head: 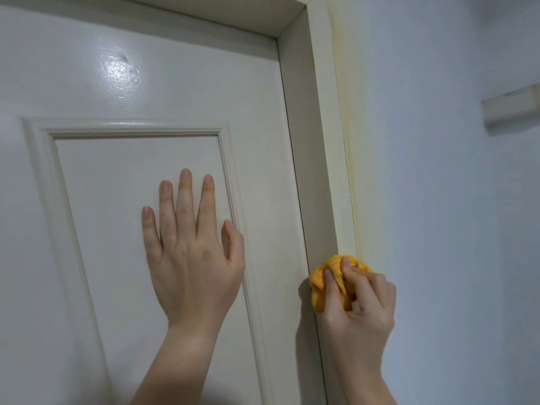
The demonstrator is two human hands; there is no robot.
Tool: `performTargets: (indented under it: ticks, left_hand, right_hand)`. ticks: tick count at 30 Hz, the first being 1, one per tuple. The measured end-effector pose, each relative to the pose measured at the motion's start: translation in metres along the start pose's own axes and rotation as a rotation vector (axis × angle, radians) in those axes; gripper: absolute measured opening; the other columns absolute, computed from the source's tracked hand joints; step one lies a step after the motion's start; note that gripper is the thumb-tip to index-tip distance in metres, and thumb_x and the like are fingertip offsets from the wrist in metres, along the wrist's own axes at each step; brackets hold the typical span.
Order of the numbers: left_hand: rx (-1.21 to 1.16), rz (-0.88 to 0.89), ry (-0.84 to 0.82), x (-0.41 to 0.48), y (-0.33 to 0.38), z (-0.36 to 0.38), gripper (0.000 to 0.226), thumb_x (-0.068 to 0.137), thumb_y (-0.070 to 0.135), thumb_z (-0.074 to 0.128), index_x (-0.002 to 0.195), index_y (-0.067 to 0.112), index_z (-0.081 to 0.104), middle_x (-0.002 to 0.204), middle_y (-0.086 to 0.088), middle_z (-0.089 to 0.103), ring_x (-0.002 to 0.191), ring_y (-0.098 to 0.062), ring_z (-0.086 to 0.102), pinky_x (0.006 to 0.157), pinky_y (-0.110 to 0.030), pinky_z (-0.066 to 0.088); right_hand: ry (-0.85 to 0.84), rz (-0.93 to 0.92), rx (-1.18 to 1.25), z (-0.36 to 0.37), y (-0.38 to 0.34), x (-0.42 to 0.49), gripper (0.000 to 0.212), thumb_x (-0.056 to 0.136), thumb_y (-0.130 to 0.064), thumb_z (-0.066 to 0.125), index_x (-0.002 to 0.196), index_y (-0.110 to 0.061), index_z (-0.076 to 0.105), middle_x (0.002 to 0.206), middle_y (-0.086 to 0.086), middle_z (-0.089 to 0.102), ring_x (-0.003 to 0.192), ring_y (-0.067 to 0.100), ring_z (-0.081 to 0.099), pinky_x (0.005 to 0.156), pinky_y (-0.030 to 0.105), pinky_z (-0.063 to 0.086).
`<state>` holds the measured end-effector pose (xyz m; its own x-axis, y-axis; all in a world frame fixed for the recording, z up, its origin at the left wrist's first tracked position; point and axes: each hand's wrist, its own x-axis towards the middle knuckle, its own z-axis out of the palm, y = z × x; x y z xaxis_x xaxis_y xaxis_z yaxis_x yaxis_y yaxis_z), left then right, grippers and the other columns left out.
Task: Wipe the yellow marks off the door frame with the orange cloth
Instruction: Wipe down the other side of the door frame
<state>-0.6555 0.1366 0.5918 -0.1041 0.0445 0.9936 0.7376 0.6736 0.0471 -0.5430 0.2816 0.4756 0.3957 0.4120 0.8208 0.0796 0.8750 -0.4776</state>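
Note:
The cream door frame (324, 135) runs up the right side of the white panelled door (131, 176). Faint yellow marks (352, 176) streak along the frame's outer edge where it meets the wall, from near the top corner down to the cloth. My right hand (362, 305) holds a bunched orange cloth (320, 287) pressed against the frame at its lower part. My left hand (190, 244) lies flat on the door panel, fingers spread, holding nothing.
A pale wall (444, 200) fills the right side. A cream box-shaped fixture (511, 108) juts from the wall at the upper right. The frame's top piece (204, 16) crosses above the door.

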Motion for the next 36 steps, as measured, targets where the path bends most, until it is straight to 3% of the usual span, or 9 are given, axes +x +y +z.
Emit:
performTargets:
  ticks: [3,11,19,24,28,31,36]
  left_hand:
    - [0.003,0.006,-0.012,0.001,0.0,-0.001,0.067,0.108,0.039,0.04,0.171,0.021,0.029,0.181,-0.005,0.019,0.169,-0.027,0.009,0.137,-0.052,0.006]
    - [0.027,0.016,-0.005,0.028,0.006,0.003,0.07,0.105,0.041,0.042,0.171,0.021,0.029,0.181,-0.003,0.018,0.169,-0.025,0.008,0.137,-0.053,0.008]
    - [0.036,0.033,0.06,0.071,0.004,0.003,0.072,0.102,0.04,0.046,0.171,0.024,0.031,0.181,0.0,0.018,0.169,-0.024,0.011,0.137,-0.052,0.011]
    - [0.022,0.014,0.162,0.094,-0.004,-0.001,0.07,0.1,0.039,0.043,0.167,0.023,0.04,0.178,-0.003,0.029,0.166,-0.028,0.023,0.136,-0.052,0.012]
    - [0.063,-0.012,0.249,0.107,-0.019,-0.005,0.068,0.098,0.039,0.041,0.163,0.02,0.049,0.175,-0.006,0.036,0.163,-0.031,0.032,0.135,-0.053,0.014]
    - [0.088,-0.032,0.335,0.107,-0.037,-0.009,0.065,0.098,0.036,0.043,0.158,0.018,0.056,0.171,-0.009,0.043,0.159,-0.035,0.039,0.132,-0.055,0.022]
    - [0.134,0.064,0.383,0.093,-0.057,-0.011,0.064,0.093,0.034,0.048,0.152,0.013,0.062,0.163,-0.013,0.053,0.151,-0.037,0.046,0.121,-0.059,0.037]
  right_hand:
    - [-0.016,-0.012,0.032,0.009,-0.012,0.025,0.02,0.086,-0.01,0.085,0.105,-0.004,0.08,0.092,-0.001,0.063,0.089,0.022,0.051,0.08,0.024,0.046]
    - [0.009,-0.052,0.154,0.055,-0.056,0.119,0.011,0.092,-0.014,0.08,0.101,-0.009,0.079,0.089,-0.004,0.055,0.089,0.023,0.048,0.075,0.031,0.046]
    - [0.0,-0.126,0.184,0.089,-0.096,0.209,0.012,0.092,-0.017,0.078,0.104,-0.016,0.076,0.092,-0.012,0.047,0.089,0.02,0.043,0.075,0.023,0.034]
    - [-0.031,-0.172,0.204,0.103,-0.121,0.264,0.008,0.094,-0.017,0.075,0.102,-0.017,0.075,0.092,-0.009,0.048,0.091,0.022,0.044,0.078,0.031,0.041]
    - [-0.054,-0.217,0.19,0.112,-0.139,0.303,0.009,0.096,-0.021,0.072,0.101,-0.014,0.075,0.09,-0.009,0.046,0.09,0.022,0.044,0.076,0.031,0.036]
    - [-0.094,-0.258,0.186,0.112,-0.141,0.323,0.015,0.096,-0.024,0.073,0.106,-0.014,0.078,0.089,-0.008,0.049,0.09,0.022,0.049,0.075,0.03,0.035]
    - [-0.19,-0.296,0.333,0.108,-0.138,0.34,0.023,0.091,-0.024,0.081,0.113,-0.017,0.082,0.091,-0.005,0.061,0.093,0.023,0.062,0.082,0.033,0.048]
